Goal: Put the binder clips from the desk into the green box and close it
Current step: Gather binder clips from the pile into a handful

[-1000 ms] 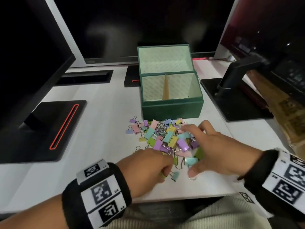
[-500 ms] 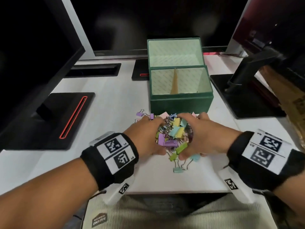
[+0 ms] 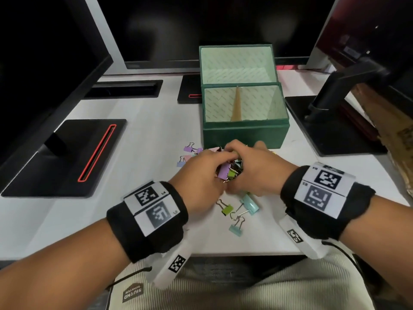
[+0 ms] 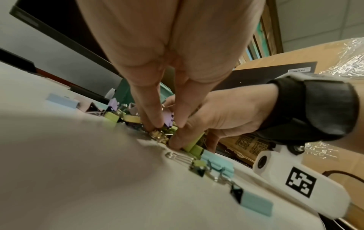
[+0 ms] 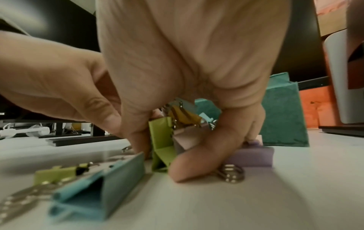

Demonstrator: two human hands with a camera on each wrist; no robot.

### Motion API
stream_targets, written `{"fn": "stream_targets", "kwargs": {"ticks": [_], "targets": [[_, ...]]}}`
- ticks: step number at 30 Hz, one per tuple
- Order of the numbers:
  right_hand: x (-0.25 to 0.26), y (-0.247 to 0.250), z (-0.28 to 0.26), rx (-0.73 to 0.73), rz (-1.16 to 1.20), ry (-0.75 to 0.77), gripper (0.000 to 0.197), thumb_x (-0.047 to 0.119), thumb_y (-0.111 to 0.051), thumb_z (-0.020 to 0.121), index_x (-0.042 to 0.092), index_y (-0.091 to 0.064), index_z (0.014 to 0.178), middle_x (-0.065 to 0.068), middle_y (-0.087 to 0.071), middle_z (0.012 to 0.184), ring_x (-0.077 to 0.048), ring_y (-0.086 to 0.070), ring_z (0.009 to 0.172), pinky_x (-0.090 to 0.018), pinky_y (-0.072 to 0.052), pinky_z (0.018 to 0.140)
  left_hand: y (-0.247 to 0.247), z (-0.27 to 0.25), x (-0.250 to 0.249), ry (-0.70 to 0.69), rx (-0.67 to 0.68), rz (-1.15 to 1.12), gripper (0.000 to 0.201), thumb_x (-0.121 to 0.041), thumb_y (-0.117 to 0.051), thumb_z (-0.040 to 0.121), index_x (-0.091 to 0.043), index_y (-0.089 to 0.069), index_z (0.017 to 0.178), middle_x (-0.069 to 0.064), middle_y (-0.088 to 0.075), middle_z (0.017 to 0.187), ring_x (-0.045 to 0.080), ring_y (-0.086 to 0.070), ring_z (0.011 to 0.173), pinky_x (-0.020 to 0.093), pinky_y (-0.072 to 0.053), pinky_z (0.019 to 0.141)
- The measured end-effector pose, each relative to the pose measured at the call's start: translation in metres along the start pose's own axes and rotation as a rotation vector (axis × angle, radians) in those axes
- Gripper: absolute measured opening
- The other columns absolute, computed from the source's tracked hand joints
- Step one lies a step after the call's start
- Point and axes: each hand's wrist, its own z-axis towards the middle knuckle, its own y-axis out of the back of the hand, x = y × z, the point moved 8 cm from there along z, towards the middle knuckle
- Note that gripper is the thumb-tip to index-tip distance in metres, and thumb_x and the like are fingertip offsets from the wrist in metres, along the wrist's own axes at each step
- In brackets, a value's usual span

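White desk (image 3: 138,153) carried three black monitor bases (image 3: 67,157) around an open green fabric-covered rectangular box (image 3: 245,135). Box stood at desk centre, hinged lid (image 3: 237,63) tipped back upright, pale patterned lining inside. A tan cardboard divider (image 3: 237,106) split the interior into left and right compartments; no clips were visible in either.

Just in front of the box, touching its front wall, lay the heap of small pastel binder clips (image 3: 230,170) — purple, green, yellow, pink, blue bodies with silver wire handles. Left hand (image 3: 201,175) and right hand (image 3: 261,173) cupped the heap from both sides, fingers curled inward round it, fingertips meeting over the top near the box. Left wrist view showed left fingers (image 4: 151,112) pressed together and pointing down into the clips on the desk surface. Right wrist view showed right thumb (image 5: 201,158) down on the desk against a purple clip (image 5: 254,155), a green clip (image 5: 161,140) held upright between the two hands.

Stray clips outside the grasp: a few purple, pink and blue ones (image 3: 190,151) left of the hands; nearer the desk edge a large light-blue clip (image 3: 249,202), a small green clip (image 3: 227,209) and a small teal clip (image 3: 235,229), close together, apart from the heap.

Black wristbands with white marker tags (image 3: 152,206) on both wrists.
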Motion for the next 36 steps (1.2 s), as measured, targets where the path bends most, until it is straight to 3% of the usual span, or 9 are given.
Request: {"fn": "stream_targets", "kwargs": {"ticks": [5, 10, 14, 18, 22, 26, 28, 30, 36], "targets": [[0.006, 0.005, 0.003, -0.035, -0.007, 0.072, 0.05, 0.036, -0.076, 0.074, 0.036, -0.038, 0.105, -0.005, -0.039, 0.095, -0.029, -0.054, 0.082, -0.031, -0.05, 0.051, 0.009, -0.008, 0.004, 0.008, -0.021, -0.102, 0.065, 0.008, -0.056, 0.087, -0.031, -0.05, 0.139, -0.01, -0.055, 0.133, 0.003, -0.052, 0.116, 0.004, -0.04, 0.093], [0.006, 0.009, 0.005, -0.055, -0.004, 0.088, 0.047, 0.04, -0.075, 0.076, 0.036, -0.039, 0.106, -0.003, -0.04, 0.096, -0.027, -0.056, 0.081, -0.027, -0.046, 0.055, 0.008, -0.008, 0.007, 0.045, -0.016, -0.211, 0.059, 0.001, -0.059, 0.088, -0.031, -0.051, 0.137, -0.009, -0.061, 0.125, 0.005, -0.061, 0.109, 0.029, -0.049, 0.1], [0.0, 0.013, 0.006, -0.046, 0.014, 0.085, 0.049, 0.039, -0.077, 0.074, 0.038, -0.04, 0.106, -0.002, -0.042, 0.101, -0.022, -0.057, 0.083, -0.023, -0.047, 0.058, 0.014, -0.008, 0.007, 0.054, -0.055, -0.171, 0.056, -0.006, -0.061, 0.089, -0.037, -0.047, 0.134, -0.017, -0.057, 0.121, -0.005, -0.058, 0.098, 0.008, -0.046, 0.085], [-0.01, 0.018, 0.006, -0.053, 0.073, 0.07, 0.048, 0.041, -0.076, 0.07, 0.041, -0.039, 0.102, -0.002, -0.047, 0.101, -0.02, -0.058, 0.085, -0.02, -0.043, 0.06, 0.021, -0.005, 0.006, 0.066, -0.136, -0.198, 0.052, -0.011, -0.061, 0.09, -0.036, -0.047, 0.134, -0.011, -0.055, 0.128, 0.005, -0.063, 0.094, 0.003, -0.046, 0.072], [-0.019, 0.024, 0.003, -0.051, 0.167, 0.05, 0.045, 0.039, -0.076, 0.067, 0.042, -0.042, 0.096, -0.008, -0.057, 0.101, -0.029, -0.067, 0.073, -0.027, -0.054, 0.05, 0.021, 0.0, 0.001, 0.071, -0.197, -0.318, 0.041, -0.017, -0.061, 0.092, -0.035, -0.054, 0.128, -0.016, -0.057, 0.125, 0.004, -0.058, 0.106, 0.022, -0.049, 0.093], [-0.029, 0.029, -0.003, -0.021, 0.323, 0.016, 0.042, 0.021, -0.078, 0.075, 0.03, -0.047, 0.102, -0.003, -0.063, 0.093, -0.029, -0.07, 0.071, -0.038, -0.061, 0.055, 0.019, 0.006, -0.01, 0.043, -0.236, -0.453, 0.03, -0.021, -0.06, 0.094, -0.029, -0.06, 0.123, -0.013, -0.061, 0.117, 0.0, -0.063, 0.087, 0.016, -0.052, 0.081], [-0.034, 0.032, -0.005, -0.011, 0.392, -0.008, 0.043, 0.018, -0.078, 0.077, 0.03, -0.047, 0.104, -0.005, -0.064, 0.096, -0.023, -0.068, 0.065, -0.032, -0.059, 0.053, 0.019, 0.008, -0.013, 0.042, -0.251, -0.541, 0.025, -0.024, -0.058, 0.095, -0.028, -0.063, 0.12, -0.011, -0.064, 0.113, 0.001, -0.064, 0.087, 0.017, -0.054, 0.08], [-0.038, 0.037, -0.006, -0.006, 0.463, -0.019, 0.043, 0.016, -0.076, 0.079, 0.029, -0.047, 0.107, -0.006, -0.066, 0.097, -0.017, -0.063, 0.056, -0.023, -0.05, 0.046, 0.016, 0.012, -0.01, 0.095, -0.253, -0.701, 0.022, -0.029, -0.056, 0.096, -0.028, -0.065, 0.116, -0.006, -0.067, 0.111, 0.014, -0.066, 0.1, 0.032, -0.055, 0.092], [-0.025, 0.053, -0.013, -0.021, 0.638, 0.035, 0.039, 0.01, -0.075, 0.08, 0.025, -0.047, 0.103, -0.01, -0.071, 0.088, -0.014, -0.063, 0.059, -0.027, -0.052, 0.052, -0.017, 0.014, -0.002, 0.326, -0.176, -1.178, 0.036, -0.045, -0.048, 0.097, -0.021, -0.061, 0.12, 0.004, -0.066, 0.121, 0.021, -0.063, 0.111, 0.042, -0.049, 0.1]]}}
